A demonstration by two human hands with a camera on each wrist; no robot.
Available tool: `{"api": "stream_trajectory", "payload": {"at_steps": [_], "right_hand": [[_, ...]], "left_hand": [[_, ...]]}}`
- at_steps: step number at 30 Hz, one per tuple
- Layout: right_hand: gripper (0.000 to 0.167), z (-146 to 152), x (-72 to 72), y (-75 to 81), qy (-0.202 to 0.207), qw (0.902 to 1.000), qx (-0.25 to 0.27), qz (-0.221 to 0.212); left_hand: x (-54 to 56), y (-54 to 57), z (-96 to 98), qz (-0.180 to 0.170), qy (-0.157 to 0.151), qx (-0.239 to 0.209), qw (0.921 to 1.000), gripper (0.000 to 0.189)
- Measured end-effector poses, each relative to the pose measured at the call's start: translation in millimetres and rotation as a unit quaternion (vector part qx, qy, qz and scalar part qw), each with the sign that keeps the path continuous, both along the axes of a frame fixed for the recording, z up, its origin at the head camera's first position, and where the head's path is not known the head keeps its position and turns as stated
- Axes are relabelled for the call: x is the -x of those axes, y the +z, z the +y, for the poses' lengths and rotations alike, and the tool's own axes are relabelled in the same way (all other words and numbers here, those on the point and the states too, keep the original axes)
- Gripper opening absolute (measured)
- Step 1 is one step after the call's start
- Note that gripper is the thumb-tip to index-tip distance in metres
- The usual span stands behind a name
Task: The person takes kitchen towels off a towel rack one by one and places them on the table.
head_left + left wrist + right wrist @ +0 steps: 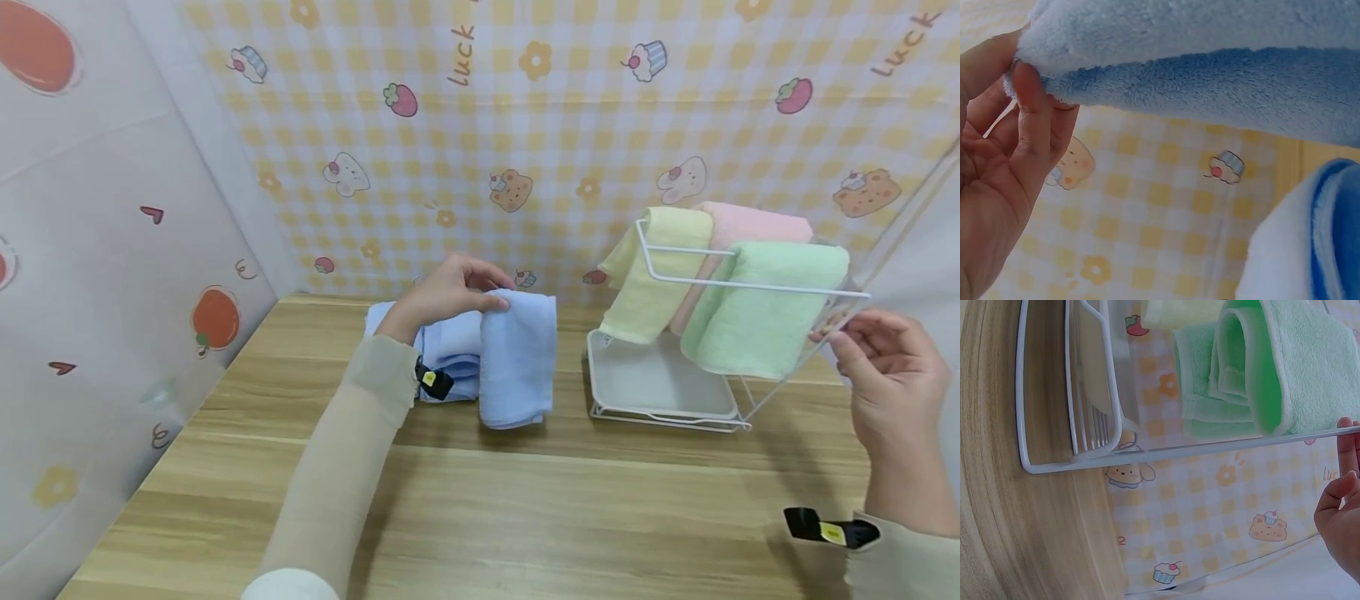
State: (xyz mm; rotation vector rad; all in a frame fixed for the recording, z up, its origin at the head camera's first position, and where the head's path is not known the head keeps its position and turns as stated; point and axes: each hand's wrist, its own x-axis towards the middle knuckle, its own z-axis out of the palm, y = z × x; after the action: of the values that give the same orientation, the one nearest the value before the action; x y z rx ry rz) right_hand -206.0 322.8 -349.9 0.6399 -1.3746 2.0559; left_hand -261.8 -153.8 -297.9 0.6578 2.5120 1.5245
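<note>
My left hand (450, 296) pinches the top edge of a light blue folded towel (519, 367), which hangs down beside a pile of blue towels (450, 342). In the left wrist view, thumb and fingers grip a corner of the fluffy towel (1197, 87). At the right, my right hand (896, 375) holds the side wire of a white wire rack (757, 287), its fingers curled about the wire. Over the rack's upper bars hang a yellow towel (656, 283), a pink towel (765, 223) and a green towel (772, 308).
A white tray (660, 379) forms the rack's base on the wooden table (525, 517). Behind it stands a checked yellow cloth backdrop (450, 150), and a printed white sheet (112, 275) covers the left side.
</note>
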Motion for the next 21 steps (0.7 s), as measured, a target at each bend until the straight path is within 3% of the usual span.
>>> {"api": "stream_trajectory", "payload": {"at_steps": [6, 12, 17, 21], "right_hand": [[0.027, -3, -0.7, -1.1, 0.004, 0.9999, 0.007, -0.012], [0.026, -4, -2.8, 1.0, -0.039, 0.9987, -0.026, -0.018], [0.026, -4, -2.2, 2.6, -0.051, 0.9981, -0.029, -0.02], [0.026, -2, -2.3, 2.1, -0.041, 0.9988, -0.018, -0.022]], "left_hand": [[22.1, -18.5, -5.4, -0.026, 0.024, 0.021, 0.9992, 0.026], [42.0, -30.2, -7.9, -0.031, 0.065, 0.047, 0.9963, 0.027], [53.1, -35.3, -4.7, -0.024, 0.08, 0.077, 0.9935, 0.024], [60.4, -44.3, 0.3, -0.028, 0.082, 0.074, 0.9935, 0.024]]}}
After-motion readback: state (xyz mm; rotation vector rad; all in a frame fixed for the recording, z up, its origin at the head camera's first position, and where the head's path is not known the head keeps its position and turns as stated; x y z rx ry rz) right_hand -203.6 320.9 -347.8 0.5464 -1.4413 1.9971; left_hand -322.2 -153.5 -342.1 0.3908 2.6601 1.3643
